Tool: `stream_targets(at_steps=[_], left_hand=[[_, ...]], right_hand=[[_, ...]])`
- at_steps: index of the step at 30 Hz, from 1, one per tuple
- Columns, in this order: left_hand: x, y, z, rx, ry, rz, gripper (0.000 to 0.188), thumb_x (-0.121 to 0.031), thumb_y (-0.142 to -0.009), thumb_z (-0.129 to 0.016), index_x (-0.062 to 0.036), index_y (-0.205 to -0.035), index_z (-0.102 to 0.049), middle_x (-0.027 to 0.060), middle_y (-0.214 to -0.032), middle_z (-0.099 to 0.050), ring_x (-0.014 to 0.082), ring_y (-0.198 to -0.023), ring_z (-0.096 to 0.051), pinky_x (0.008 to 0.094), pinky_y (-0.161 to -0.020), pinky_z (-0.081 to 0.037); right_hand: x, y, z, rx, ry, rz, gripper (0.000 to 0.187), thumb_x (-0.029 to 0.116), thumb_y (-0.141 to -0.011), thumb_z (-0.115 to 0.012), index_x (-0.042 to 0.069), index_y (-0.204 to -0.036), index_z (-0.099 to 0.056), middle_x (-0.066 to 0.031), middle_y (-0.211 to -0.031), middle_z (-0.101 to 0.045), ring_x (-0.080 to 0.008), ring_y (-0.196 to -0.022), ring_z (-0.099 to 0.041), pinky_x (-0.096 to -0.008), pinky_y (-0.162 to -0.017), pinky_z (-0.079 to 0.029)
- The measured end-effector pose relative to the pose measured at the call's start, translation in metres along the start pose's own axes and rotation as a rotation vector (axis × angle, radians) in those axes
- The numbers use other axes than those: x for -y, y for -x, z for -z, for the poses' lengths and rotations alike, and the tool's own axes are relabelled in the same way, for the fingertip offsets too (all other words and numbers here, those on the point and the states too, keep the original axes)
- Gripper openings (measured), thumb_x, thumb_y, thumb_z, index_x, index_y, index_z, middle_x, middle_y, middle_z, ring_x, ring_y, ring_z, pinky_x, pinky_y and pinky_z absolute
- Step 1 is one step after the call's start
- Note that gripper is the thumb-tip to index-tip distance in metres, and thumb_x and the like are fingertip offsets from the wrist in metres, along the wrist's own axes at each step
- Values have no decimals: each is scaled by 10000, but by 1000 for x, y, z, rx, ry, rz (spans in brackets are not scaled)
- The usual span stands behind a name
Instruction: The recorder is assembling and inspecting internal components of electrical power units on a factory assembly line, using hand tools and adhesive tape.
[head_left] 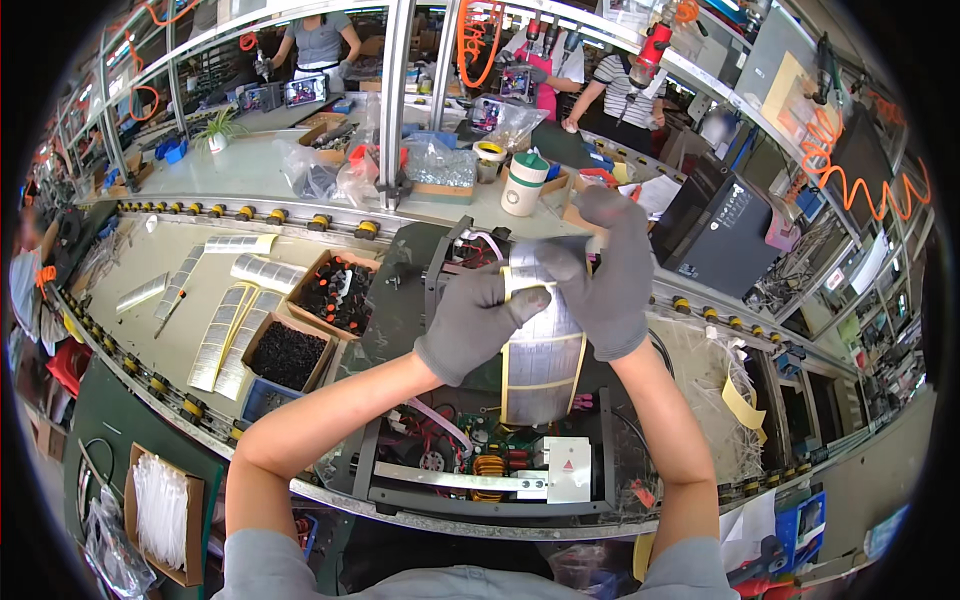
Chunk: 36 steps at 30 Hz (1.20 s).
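In front of me a sheet of silvery labels on yellow backing (541, 375) hangs down over an open device chassis (590, 480). My left hand (478, 318), in a grey glove, grips the sheet's left edge, thumb on its face. My right hand (615, 275), also gloved, is at the sheet's upper right, its fingers bent and pinched near the top edge; some fingers are raised and slightly blurred. Whether a single label is between those fingertips I cannot make out. Inside the chassis show a green circuit board, a copper coil (488, 470) and a white box (568, 468).
Left of the chassis stand a carton of dark parts with red bits (335, 293) and a carton of black screws (287, 355). More label sheets (222, 335) lie beyond. A white jar with green lid (524, 185) stands behind; a dark case (715, 225) is at right. Co-workers stand across.
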<state>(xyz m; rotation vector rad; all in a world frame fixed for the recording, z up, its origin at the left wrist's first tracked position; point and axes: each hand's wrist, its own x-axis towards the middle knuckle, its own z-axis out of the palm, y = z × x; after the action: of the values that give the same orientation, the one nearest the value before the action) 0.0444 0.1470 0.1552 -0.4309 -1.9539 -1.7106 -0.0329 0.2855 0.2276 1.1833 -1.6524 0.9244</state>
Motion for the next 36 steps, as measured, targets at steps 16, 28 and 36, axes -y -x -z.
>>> stream_targets(at_steps=[16, 28, 36], left_hand=[[84, -37, 53, 343, -1202, -99, 443, -339, -728, -689, -178, -1132, -605, 59, -1108, -555, 255, -1087, -522, 399, -910, -444], [94, -38, 66, 256, -844, -153, 328, -187, -746, -680, -134, -1069, -655, 83, -918, -586, 285, -834, -598, 380, -710, -496], [99, -39, 67, 240, -792, -137, 302, -166, -750, -684, -122, -1049, -664, 82, -926, -601, 283, -829, -604, 368, -707, -496]], right_hand=[[-68, 70, 17, 763, -83, 55, 166, 243, -839, -606, 92, -906, -592, -77, -752, -616, -223, -634, -601, -320, -575, -469], [-66, 116, -62, 968, 164, 127, 214, 295, -822, -633, 108, -772, -541, -86, -610, -557, -278, -541, -581, -373, -489, -439], [-73, 111, -48, 930, 188, 25, 212, 237, -806, -648, 76, -707, -551, -139, -564, -532, -301, -515, -572, -394, -488, -442]])
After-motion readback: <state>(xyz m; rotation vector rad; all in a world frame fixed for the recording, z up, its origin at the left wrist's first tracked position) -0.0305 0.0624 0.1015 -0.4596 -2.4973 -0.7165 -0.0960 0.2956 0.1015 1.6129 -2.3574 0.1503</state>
